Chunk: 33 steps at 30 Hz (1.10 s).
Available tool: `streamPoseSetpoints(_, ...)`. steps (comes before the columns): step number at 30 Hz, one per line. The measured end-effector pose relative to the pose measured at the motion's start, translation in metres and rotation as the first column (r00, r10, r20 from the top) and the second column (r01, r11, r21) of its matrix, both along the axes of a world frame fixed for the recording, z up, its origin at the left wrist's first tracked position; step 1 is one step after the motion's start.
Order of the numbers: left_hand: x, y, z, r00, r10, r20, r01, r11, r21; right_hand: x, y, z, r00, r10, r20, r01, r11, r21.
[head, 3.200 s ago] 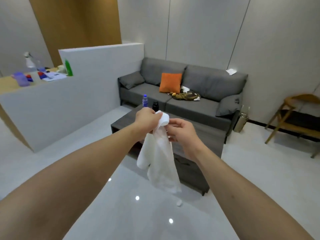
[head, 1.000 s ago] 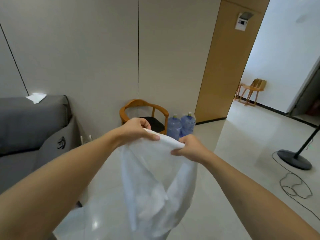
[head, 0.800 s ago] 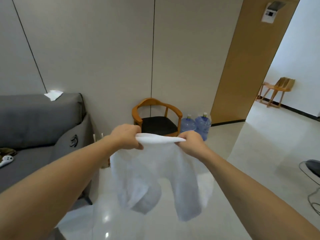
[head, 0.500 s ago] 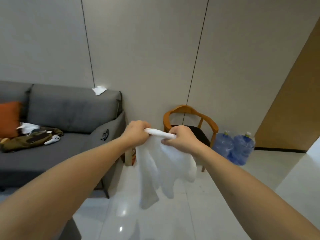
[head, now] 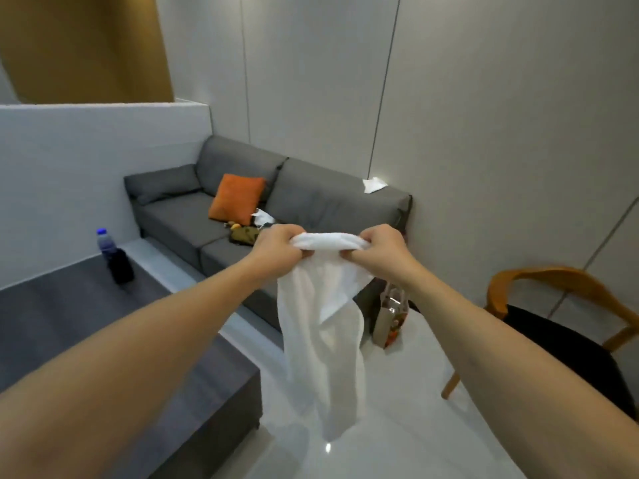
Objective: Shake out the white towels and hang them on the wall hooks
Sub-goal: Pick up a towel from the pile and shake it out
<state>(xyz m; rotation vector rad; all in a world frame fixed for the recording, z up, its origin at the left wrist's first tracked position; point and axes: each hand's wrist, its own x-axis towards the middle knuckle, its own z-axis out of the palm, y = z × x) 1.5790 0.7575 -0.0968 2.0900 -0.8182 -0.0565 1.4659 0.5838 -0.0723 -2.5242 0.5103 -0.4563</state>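
Observation:
A white towel (head: 320, 340) hangs in front of me, held up by its bunched top edge. My left hand (head: 276, 248) grips the left end of that edge and my right hand (head: 378, 248) grips the right end, a short span of cloth stretched between them. The rest of the towel drapes down in loose folds over the glossy floor. No wall hooks are in view.
A grey sofa (head: 311, 198) with an orange cushion (head: 237, 198) stands against the wall behind the towel. A dark low table (head: 103, 323) with a bottle (head: 103, 242) lies at the left. A wooden chair (head: 567, 323) sits at the right, a bag (head: 390, 319) beside the sofa's end.
My view has swung left from the chair and water jugs back to the sofa and low table. Both hands keep hold of the towel's top edge, now spread a little wider.

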Motion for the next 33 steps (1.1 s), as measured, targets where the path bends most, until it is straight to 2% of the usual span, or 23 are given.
streamPoseSetpoints(2,0.019,0.032,0.011,0.999,0.013,-0.029,-0.012,1.0,0.018,0.027,0.026,0.001,0.985,0.146,0.091,-0.157,0.98,0.125)
streamPoseSetpoints(5,0.037,0.062,0.026,0.993,-0.013,-0.114,0.015,1.0,0.01,0.079,0.08,0.016,0.93,0.301,0.21,-0.343,0.917,0.202)
streamPoseSetpoints(7,0.056,0.084,0.031,0.989,0.042,-0.142,-0.048,0.998,-0.037,0.116,0.113,0.024,0.913,0.302,0.273,-0.361,0.911,0.198)
streamPoseSetpoints(9,0.084,0.113,0.031,0.975,0.154,-0.162,-0.173,0.978,-0.114,0.145,0.141,0.024,0.909,0.262,0.323,-0.355,0.895,0.271)
streamPoseSetpoints(11,0.117,0.146,0.031,0.95,0.234,-0.206,-0.274,0.941,-0.196,0.173,0.166,0.014,0.88,0.353,0.317,-0.465,0.774,0.43)
streamPoseSetpoints(13,0.15,0.18,0.031,0.934,0.246,-0.259,-0.315,0.909,-0.273,0.203,0.192,0.0,0.833,0.48,0.274,-0.548,0.65,0.527)
streamPoseSetpoints(14,0.165,0.195,0.031,0.927,0.256,-0.275,-0.336,0.892,-0.302,0.219,0.205,-0.004,0.833,0.487,0.263,-0.546,0.643,0.538)
streamPoseSetpoints(16,0.194,0.227,0.031,0.916,0.273,-0.295,-0.368,0.865,-0.341,0.255,0.23,-0.007,0.866,0.392,0.309,-0.499,0.659,0.562)
streamPoseSetpoints(19,0.226,0.276,0.026,0.912,0.261,-0.316,-0.358,0.883,-0.304,0.305,0.268,-0.003,0.895,0.276,0.35,-0.442,0.656,0.612)
streamPoseSetpoints(21,0.241,0.305,0.025,0.91,0.209,-0.358,-0.322,0.899,-0.295,0.333,0.294,0.0,0.881,0.369,0.297,-0.474,0.67,0.571)
streamPoseSetpoints(23,0.256,0.33,0.026,0.901,0.178,-0.396,-0.314,0.897,-0.312,0.356,0.318,0.0,0.82,0.519,0.242,-0.56,0.642,0.523)
streamPoseSetpoints(25,0.269,0.356,0.026,0.874,0.277,-0.4,-0.404,0.87,-0.281,0.374,0.335,0.0,0.736,0.66,0.149,-0.639,0.608,0.471)
streamPoseSetpoints(27,0.286,0.387,0.022,0.826,0.438,-0.354,-0.526,0.824,-0.21,0.394,0.341,-0.005,0.664,0.746,-0.051,-0.694,0.64,0.33)
streamPoseSetpoints(30,0.309,0.431,0.01,0.745,0.564,-0.357,-0.648,0.74,-0.183,0.428,0.345,-0.021,0.645,0.695,-0.318,-0.703,0.703,0.11)
streamPoseSetpoints(33,0.328,0.47,-0.009,0.646,0.667,-0.371,-0.748,0.65,-0.134,0.465,0.352,-0.037,0.667,0.621,-0.411,-0.69,0.724,-0.025)
